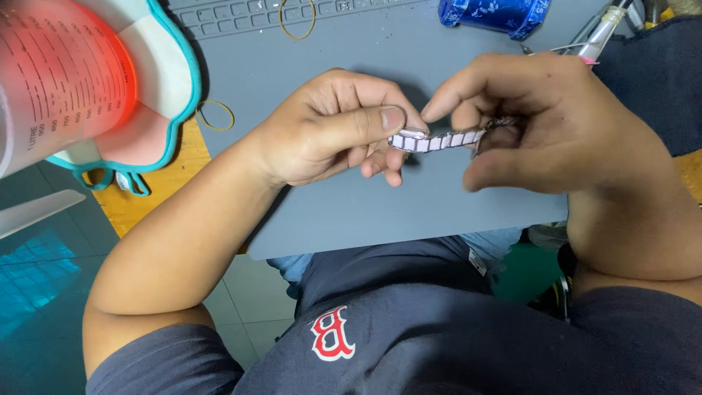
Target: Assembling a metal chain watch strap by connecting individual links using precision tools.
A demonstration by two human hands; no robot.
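Dark shirt fabric (pixel 439 344) fills the near edge; beyond it both hands meet above a grey mat (pixel 351 212) on the counter; the left hand (pixel 329 135) pinches one end of a metal link watch band (pixel 437 141) between thumb and forefinger; the right hand (pixel 556 132) closes its fingers on the band's other end, so the band spans the gap between them; far left stands a measuring jug (pixel 58 80); two rubber bands (pixel 216 115) lie far off, and a blue pouch (pixel 493 14) sits far right.

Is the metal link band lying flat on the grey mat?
No, both hands, left hand and right hand, hold the link band above the grey mat.
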